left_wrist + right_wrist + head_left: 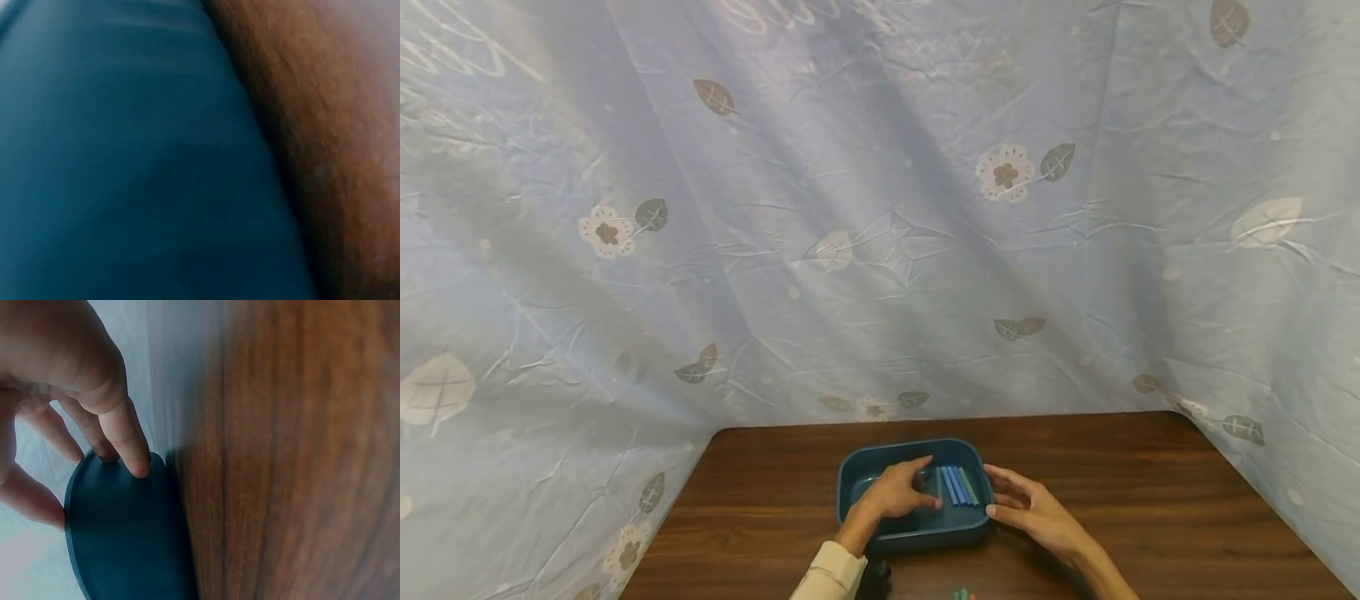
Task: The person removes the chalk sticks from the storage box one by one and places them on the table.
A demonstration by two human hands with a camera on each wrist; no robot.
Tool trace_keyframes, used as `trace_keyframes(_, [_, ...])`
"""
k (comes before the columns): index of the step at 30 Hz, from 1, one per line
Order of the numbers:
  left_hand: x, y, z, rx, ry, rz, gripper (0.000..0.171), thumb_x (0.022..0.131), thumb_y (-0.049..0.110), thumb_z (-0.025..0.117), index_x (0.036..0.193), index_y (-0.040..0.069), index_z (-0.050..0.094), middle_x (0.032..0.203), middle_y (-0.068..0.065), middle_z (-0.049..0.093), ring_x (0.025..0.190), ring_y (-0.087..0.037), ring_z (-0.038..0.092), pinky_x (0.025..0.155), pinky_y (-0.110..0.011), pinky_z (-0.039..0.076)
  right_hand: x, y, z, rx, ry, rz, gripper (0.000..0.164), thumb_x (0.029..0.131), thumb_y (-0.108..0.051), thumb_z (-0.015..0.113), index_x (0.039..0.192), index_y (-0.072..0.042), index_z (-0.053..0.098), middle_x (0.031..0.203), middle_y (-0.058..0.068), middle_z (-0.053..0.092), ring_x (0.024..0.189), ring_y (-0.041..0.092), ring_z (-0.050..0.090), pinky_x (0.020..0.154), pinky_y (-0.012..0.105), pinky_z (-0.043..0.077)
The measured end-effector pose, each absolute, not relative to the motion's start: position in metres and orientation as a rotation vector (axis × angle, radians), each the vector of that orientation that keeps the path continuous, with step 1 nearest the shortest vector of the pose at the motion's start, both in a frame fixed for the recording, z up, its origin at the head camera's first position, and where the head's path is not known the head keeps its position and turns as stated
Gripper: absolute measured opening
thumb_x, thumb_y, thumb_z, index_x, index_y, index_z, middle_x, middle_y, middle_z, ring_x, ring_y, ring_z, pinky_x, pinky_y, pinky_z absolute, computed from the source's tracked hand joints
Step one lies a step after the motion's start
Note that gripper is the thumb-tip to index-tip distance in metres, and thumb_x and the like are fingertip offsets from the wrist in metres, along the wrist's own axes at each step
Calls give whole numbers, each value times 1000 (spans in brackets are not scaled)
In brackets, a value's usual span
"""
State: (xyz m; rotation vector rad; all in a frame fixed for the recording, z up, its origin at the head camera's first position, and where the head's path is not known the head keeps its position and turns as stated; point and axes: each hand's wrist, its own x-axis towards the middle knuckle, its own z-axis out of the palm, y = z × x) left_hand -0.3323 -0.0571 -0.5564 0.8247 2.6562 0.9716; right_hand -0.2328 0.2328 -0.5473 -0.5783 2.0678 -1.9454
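Observation:
A dark teal plastic tray [910, 542] with raised walls stands on the table. Over its inside, my left hand [895, 492] has thumb and index finger spread around a slim green stick [938, 483]. Whether they pinch its ends is unclear. Several blue and green sticks [958, 486] lie side by side just right of it. My right hand [1033, 512] holds the tray's right end, thumb and fingers bent around the end wall [125, 531]. The left wrist view shows only teal surface [125, 156] and blurred skin.
The brown wood-grain table [760, 508] extends on both sides of the tray. A patterned pale cloth [880, 250] hangs behind it. Tips of green and orange pieces [962, 595] show at the bottom edge. A dark object [876, 577] sits beside the left sleeve.

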Motion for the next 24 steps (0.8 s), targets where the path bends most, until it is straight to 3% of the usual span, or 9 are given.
trace_keyframes(7, [-346, -53, -574, 883, 2728, 865, 85, 84, 38, 93, 157, 16, 56, 109, -6, 75, 100, -15, 69, 89, -36, 59, -232, 234, -546, -574, 2088, -1911, 75, 108, -15, 64, 168, 3, 23, 169, 41, 23, 149, 61, 40, 106, 29, 57])
trace_keyframes(14, [-356, -50, -586, 847, 2746, 881, 82, 80, 40, 95, 152, 17, 62, 106, -5, 75, 99, -15, 70, 89, -39, 60, -232, 234, -545, -574, 2089, -1917, 74, 108, -14, 64, 168, 3, 23, 168, 40, 25, 148, 61, 42, 105, 29, 57])
trace_keyframes(24, [-325, -45, -538, 726, 2744, 798, 76, 83, 34, 94, 150, 14, 64, 112, -9, 77, 104, -20, 72, 93, -42, 60, -233, 234, -544, -558, 2076, -1913, 75, 109, -15, 64, 169, 2, 22, 169, 40, 23, 149, 59, 42, 105, 30, 57])
